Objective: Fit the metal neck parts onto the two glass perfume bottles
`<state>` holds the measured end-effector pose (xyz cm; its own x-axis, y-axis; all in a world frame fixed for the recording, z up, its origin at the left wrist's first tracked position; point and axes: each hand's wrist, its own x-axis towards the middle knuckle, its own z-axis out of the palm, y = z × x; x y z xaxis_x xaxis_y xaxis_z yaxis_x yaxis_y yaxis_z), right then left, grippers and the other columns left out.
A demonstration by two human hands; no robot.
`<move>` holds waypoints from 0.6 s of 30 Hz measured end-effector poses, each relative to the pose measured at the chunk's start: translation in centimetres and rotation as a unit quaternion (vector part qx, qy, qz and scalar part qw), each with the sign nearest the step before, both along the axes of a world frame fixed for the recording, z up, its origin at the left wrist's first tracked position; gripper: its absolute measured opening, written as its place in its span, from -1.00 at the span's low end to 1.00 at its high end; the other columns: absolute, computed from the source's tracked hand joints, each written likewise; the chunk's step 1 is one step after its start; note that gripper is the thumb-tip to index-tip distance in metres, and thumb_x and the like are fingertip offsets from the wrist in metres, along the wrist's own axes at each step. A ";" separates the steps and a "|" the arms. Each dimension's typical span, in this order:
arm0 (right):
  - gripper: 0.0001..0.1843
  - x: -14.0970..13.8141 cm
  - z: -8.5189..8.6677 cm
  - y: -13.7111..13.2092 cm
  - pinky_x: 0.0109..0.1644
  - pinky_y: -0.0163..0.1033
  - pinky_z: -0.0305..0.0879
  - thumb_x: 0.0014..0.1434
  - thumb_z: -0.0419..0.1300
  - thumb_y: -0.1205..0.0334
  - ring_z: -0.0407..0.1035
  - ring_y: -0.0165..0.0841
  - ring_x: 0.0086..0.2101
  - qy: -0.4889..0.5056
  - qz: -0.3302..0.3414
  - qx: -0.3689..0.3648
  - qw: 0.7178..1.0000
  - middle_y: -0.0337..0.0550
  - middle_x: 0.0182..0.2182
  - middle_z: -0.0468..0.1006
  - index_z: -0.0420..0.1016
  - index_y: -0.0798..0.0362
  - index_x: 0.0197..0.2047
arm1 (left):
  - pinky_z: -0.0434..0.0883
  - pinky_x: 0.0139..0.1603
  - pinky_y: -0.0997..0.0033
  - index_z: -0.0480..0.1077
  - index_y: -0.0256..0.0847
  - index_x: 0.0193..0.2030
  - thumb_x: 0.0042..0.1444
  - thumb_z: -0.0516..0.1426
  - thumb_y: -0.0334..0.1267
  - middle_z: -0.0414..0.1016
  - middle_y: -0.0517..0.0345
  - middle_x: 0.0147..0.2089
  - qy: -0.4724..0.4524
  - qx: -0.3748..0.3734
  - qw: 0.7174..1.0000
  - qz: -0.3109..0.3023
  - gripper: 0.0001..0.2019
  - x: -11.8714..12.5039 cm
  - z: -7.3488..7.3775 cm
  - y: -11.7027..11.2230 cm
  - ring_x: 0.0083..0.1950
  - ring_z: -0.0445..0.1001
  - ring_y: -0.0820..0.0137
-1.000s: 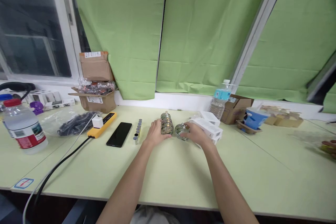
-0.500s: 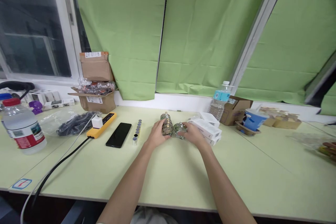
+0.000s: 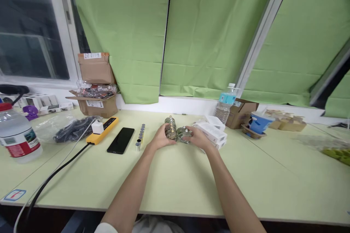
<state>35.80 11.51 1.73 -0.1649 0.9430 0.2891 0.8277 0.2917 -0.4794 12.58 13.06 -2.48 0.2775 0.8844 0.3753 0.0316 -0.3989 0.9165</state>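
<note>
My left hand [image 3: 159, 139] curves round the left and near sides of a tall ribbed glass jar [image 3: 170, 127], with a small knob at its top. Close against the jar's right side is a lower, rounded clear glass piece [image 3: 183, 134], also topped by a knob. The fingers of my right hand [image 3: 198, 138] close on its right side and partly cover it. Whether this low piece is a lid or a small lidded jar, I cannot tell. Both glass things are in the middle of the table.
Left of my hands are a row of small silver-topped cylinders [image 3: 140, 136], a black phone [image 3: 120, 141] and a yellow power strip [image 3: 102, 131] with its cable. White boxes [image 3: 209, 132] lie just beyond my right hand, before a water bottle [image 3: 225, 105] and a blue cup [image 3: 258, 123].
The view has turned slightly to the right, so the things on the table appear further left. Both hands keep their hold on the glass pieces, with little visible movement.
</note>
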 end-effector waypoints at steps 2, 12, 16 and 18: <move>-0.29 -0.1 0.1 -0.3 -0.06 -0.18 0.35 -0.06 0.36 0.12 0.46 -0.13 -0.13 0.028 0.021 -0.021 0.999 -0.06 0.04 0.55 0.41 0.03 0.20 | 0.20 0.27 0.12 0.21 -0.13 0.21 -0.39 0.47 -0.32 0.31 -0.09 0.21 0.012 0.005 1.000 -0.019 -0.06 -0.8 0.1 -0.1 0.22 0.34 0.13; -0.25 -3.2 -0.4 -0.8 -0.07 -0.16 0.37 -0.09 0.40 0.03 0.41 -0.25 -0.21 0.114 0.077 -0.057 0.989 -0.08 0.05 0.49 0.38 -0.01 0.18 | 0.28 0.20 0.23 0.14 -0.08 0.21 -0.41 0.47 -0.29 0.37 0.01 0.13 0.084 -0.023 0.995 -0.051 -0.03 -5.4 1.2 -0.6 0.18 0.37 0.20; -0.27 -3.8 -0.6 -0.9 -0.16 -0.22 0.37 -0.07 0.39 -0.02 0.39 -0.32 -0.28 0.113 0.078 -0.070 0.988 -0.12 0.02 0.48 0.34 -0.04 0.16 | 0.26 0.26 0.16 0.13 -0.07 0.26 -0.44 0.49 -0.19 0.32 -0.07 0.22 0.087 -0.009 0.995 -0.044 0.05 -5.1 1.2 -0.9 0.22 0.34 0.14; -0.27 -3.8 -0.5 -1.0 -0.18 -0.24 0.37 -0.05 0.37 -0.04 0.39 -0.32 -0.27 0.113 0.080 -0.078 0.987 -0.14 0.03 0.47 0.31 -0.05 0.17 | 0.24 0.28 0.13 0.17 -0.08 0.27 -0.46 0.50 -0.16 0.29 -0.10 0.26 0.087 0.001 0.996 -0.035 0.06 -4.9 1.1 -0.9 0.24 0.32 0.11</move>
